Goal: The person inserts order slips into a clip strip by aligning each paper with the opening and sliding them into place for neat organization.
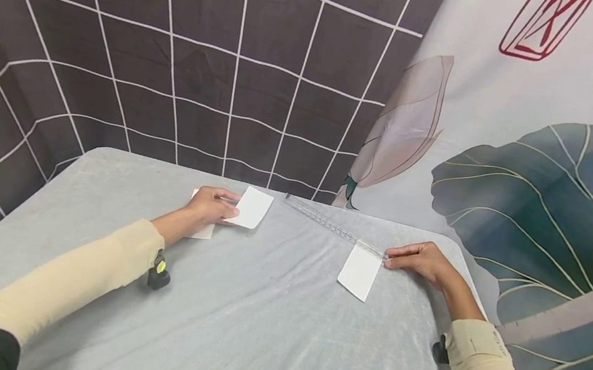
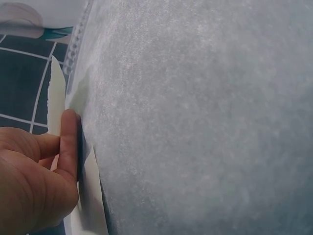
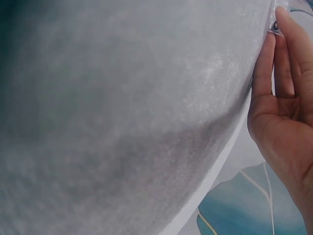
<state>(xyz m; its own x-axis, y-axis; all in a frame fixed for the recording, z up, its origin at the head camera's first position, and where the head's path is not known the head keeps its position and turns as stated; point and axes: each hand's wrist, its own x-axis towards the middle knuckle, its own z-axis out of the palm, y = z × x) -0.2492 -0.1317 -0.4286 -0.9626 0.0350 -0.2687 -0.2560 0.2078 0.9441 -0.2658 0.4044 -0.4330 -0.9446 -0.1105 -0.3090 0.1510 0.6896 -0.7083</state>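
In the head view my left hand (image 1: 209, 206) pinches a small white piece of paper (image 1: 255, 207) between thumb and fingers. Its edge looks ragged where the held paper (image 2: 56, 95) shows in the left wrist view. Under that hand a second piece of paper (image 1: 202, 232) lies on the table, partly covered. My right hand (image 1: 422, 261) pinches the near right end of a clear plastic ruler (image 1: 325, 221). The ruler slants away to the back left, across the top edge of a third white paper (image 1: 360, 274). In the right wrist view a ruler end (image 3: 275, 25) shows at the fingertips.
A grey cloth covers the table (image 1: 255, 318). Behind it hangs a dark curtain with a white grid (image 1: 198, 76), and to the right a white one with painted leaves (image 1: 545, 195). My right hand is near the table's right edge.
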